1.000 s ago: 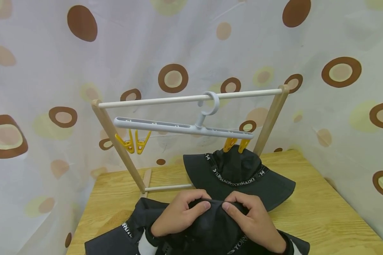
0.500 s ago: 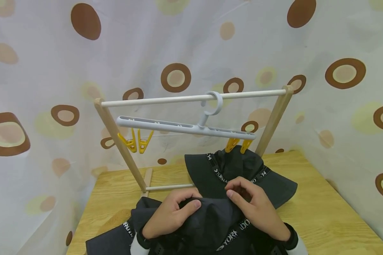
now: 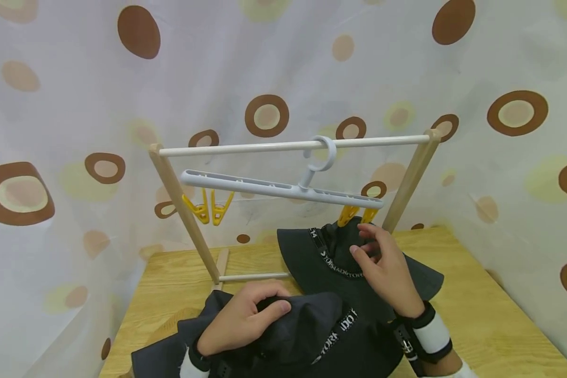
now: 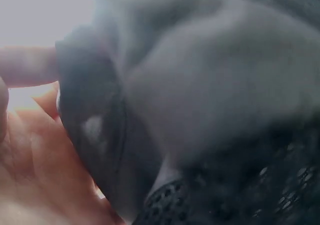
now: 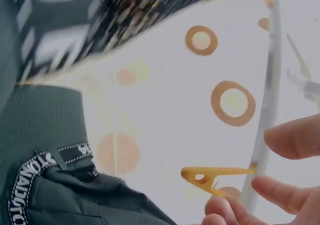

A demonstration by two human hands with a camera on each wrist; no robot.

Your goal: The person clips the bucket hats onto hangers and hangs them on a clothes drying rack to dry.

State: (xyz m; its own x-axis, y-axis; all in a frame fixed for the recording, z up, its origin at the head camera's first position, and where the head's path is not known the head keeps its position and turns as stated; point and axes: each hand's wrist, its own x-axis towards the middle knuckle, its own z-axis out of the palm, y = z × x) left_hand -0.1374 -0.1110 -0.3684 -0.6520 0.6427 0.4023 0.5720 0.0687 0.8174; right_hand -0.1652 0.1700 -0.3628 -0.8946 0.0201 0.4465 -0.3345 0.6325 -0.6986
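My left hand (image 3: 245, 317) pinches the crown of a black bucket hat (image 3: 307, 325), low in front; the fingertips are behind the fabric. In the left wrist view, the dark cloth (image 4: 115, 115) covers much of the palm. A second black bucket hat (image 3: 297, 257), with white lettering on its band, hangs from yellow clips (image 3: 347, 215) at the right end of a grey hanger (image 3: 245, 184). My right hand (image 3: 382, 268) is raised before this hat, thumb and fingers apart. In the right wrist view, a yellow clip (image 5: 210, 172) is close to its fingers.
The hanger hooks over the white bar (image 3: 245, 149) of a wooden rack (image 3: 411, 181). Two yellow clips (image 3: 219, 208) hang at its left end, holding nothing. More black fabric (image 3: 158, 357) lies at the lower left on the wooden table (image 3: 472, 294). A spotted curtain is behind.
My right hand has let go of the front hat and risen toward the hanging hat and its clips. My left hand keeps its grip and has shifted slightly left and down.
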